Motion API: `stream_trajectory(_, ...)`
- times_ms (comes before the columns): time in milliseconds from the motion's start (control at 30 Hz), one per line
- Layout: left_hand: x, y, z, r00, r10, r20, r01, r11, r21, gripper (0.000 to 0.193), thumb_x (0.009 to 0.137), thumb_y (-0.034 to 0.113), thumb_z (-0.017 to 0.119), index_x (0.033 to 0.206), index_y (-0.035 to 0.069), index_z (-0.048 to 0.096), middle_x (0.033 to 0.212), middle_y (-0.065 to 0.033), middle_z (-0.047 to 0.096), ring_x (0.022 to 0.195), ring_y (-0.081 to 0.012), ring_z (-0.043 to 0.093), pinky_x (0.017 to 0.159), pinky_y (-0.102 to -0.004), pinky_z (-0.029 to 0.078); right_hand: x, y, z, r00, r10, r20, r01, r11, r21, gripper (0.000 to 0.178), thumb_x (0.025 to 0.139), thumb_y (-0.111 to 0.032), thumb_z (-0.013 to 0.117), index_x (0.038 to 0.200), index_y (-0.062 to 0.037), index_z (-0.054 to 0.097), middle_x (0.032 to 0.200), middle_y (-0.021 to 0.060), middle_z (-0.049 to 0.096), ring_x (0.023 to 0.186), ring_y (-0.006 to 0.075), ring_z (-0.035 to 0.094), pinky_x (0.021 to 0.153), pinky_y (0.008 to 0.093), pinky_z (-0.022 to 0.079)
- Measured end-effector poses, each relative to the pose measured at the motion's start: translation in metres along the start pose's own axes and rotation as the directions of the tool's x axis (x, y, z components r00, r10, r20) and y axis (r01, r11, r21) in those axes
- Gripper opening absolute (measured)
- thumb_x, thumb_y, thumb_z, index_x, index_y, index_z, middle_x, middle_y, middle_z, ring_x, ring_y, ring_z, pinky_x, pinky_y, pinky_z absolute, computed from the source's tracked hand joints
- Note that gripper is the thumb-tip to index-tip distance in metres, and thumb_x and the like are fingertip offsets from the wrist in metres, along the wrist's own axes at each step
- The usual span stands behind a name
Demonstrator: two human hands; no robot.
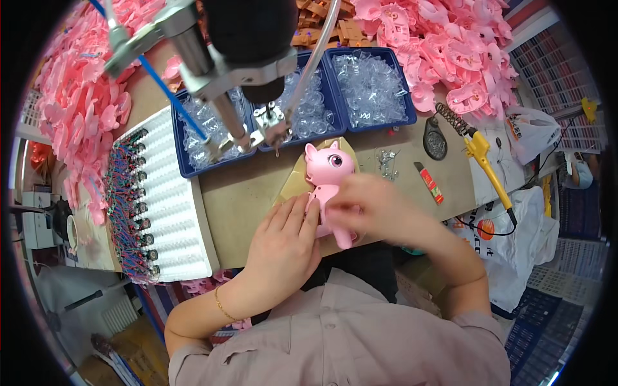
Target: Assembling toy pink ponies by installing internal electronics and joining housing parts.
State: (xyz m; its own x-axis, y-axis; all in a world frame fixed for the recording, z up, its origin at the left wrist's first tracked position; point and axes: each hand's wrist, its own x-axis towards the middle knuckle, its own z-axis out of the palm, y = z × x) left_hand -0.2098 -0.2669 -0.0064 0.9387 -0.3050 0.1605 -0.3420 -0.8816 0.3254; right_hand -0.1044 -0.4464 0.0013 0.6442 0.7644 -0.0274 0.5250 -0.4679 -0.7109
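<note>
A pink toy animal [329, 166] with a big painted eye lies on the bench in front of me, its head pointing away. My left hand [283, 239] holds the toy from its left side, fingers together and laid over the body's edge; its thumb is hidden. Over the right part of the body is my right hand [368, 207], slightly blurred, with its fingers curled into a pinch. Whatever sits between those fingertips is too small or hidden to make out. A yellowish mat [291, 186] shows beneath the toy.
A machine head [251, 77] with hoses hangs above the bench. Behind are blue bins [412, 116] of clear plastic parts and pink shell piles [450, 51]. Wired parts fill a white tray [187, 212] at left. Right lie small metal pieces [387, 164], a red tube [429, 183] and a yellow soldering iron [483, 157].
</note>
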Motion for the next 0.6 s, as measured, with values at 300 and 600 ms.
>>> stream_trajectory(300,0.025,-0.001,-0.053,0.885,-0.302,0.354,0.463,0.646,-0.607,0.065,0.072,0.014,0.070,0.130,0.001,0.043,0.102,-0.0119,0.062,0.084,-0.0237,0.062,0.074,-0.0359,0.050,0.088,0.108,-0.039,0.838,-0.075,-0.540,-0.257,0.819,-0.513,0.024,0.076,-0.012,0.070,0.096,-0.0007,0.064,0.086,0.0150,0.063,0.081,0.0298,0.062,0.072,0.0380,0.049)
stream_trajectory(600,-0.048,-0.010,0.022,0.886,-0.323,0.333,0.216,-0.348,-0.912,0.083,0.078,0.048,0.069,0.141,0.010,0.031,0.132,-0.0129,0.048,0.118,-0.0319,0.051,0.103,-0.0432,0.041,0.073,0.103,-0.054,0.730,0.196,-0.655,-0.002,0.958,0.285,0.015,0.085,-0.011,0.064,0.091,0.0026,0.064,0.084,0.0053,0.064,0.079,0.0099,0.059,0.070,0.0251,0.046)
